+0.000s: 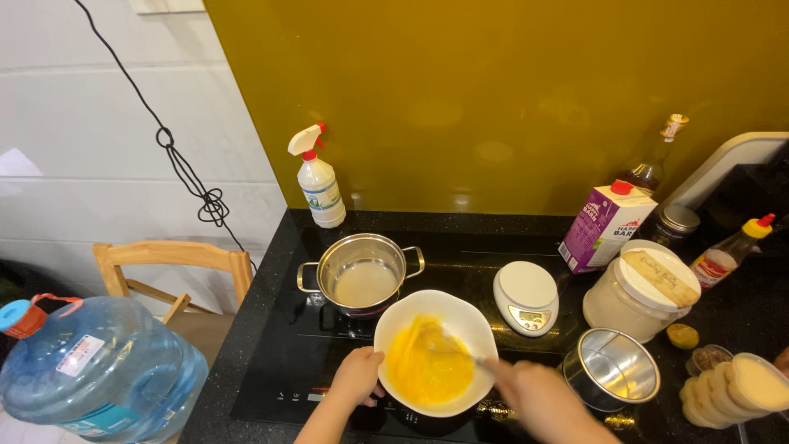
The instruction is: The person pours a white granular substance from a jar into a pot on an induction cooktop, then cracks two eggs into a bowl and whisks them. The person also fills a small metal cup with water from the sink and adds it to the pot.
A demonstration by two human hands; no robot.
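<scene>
From the camera on my head, looking down, my left hand [358,376] is curled around the near-left rim of the white bowl [436,349], fingers closed on its edge to steady it; my right hand [538,395] is closed around the handle of a thin whisking tool [460,352], though motion blur keeps me from telling whether it is a fork or a whisk; the tool's long axis runs from my right hand up and leftward into the yellow beaten egg [423,366], so the bowl lies directly ahead, between my two hands, the left touching it and the right just beside its right rim; the bowl stands on the black cooktop [279,345] set in the tabletop, with a steel pot [362,275] touching or nearly touching its far rim; to the right sit a small white kitchen scale [526,298], an empty round metal tin [612,368], a lidded white tub [639,296] and a milk carton [604,226]; a spray bottle [319,185] stands at the back left.
</scene>
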